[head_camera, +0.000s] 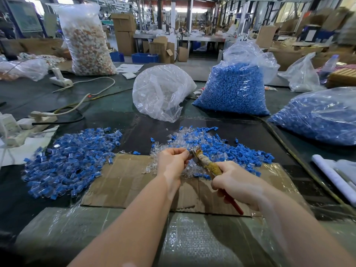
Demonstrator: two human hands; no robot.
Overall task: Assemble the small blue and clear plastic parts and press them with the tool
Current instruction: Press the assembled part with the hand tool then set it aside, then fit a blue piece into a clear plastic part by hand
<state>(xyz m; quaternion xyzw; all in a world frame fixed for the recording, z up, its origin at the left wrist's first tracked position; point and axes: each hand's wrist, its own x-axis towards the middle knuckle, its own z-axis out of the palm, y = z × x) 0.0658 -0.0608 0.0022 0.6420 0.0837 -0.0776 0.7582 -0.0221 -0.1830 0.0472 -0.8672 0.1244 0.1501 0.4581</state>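
My right hand grips the red handles of a pair of pliers, whose taped neck and metal jaws point up and left. My left hand pinches a small part at the jaws; the part itself is mostly hidden by my fingers. Both hands hover over a mixed heap of loose blue and clear parts on a cardboard sheet. A pile of joined blue-and-clear pieces lies to the left.
Behind the heap stand a bag of clear parts and two bags of blue parts. Power strips and cables lie at the left. A tall bag of pale pieces stands far left. White rolls lie at the right edge.
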